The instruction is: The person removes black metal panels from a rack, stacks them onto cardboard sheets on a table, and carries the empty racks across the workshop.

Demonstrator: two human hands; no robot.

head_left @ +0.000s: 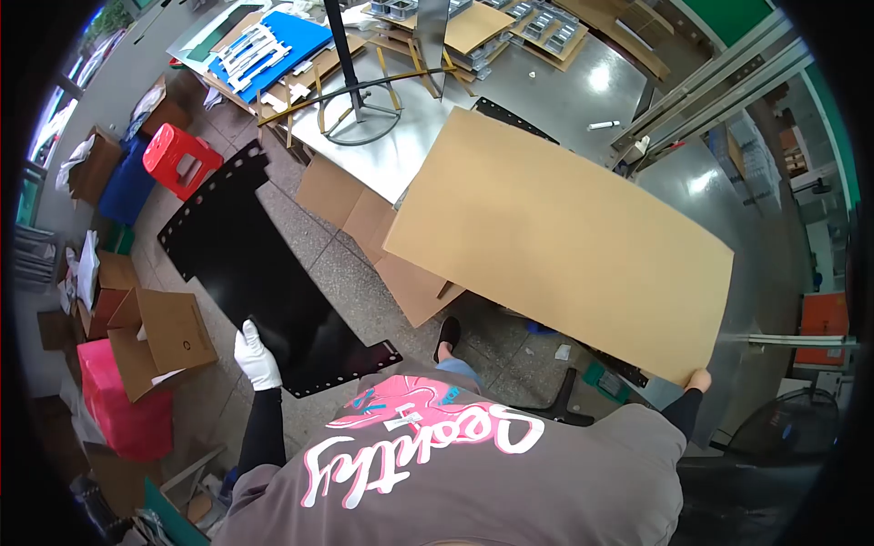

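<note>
A glossy black panel (259,273), its short ends notched and lined with holes, hangs over the floor (350,282) beyond the tabletop's (371,166) left edge, its long side pinched by the gloved left hand (258,358). The bare right hand (698,379) grips a corner of a plain tan board (564,241) overhanging the tabletop's near edge.

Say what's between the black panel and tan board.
Head view: brown cardboard flaps, grey floor and a dark shoe show between black panel and tan board.
</note>
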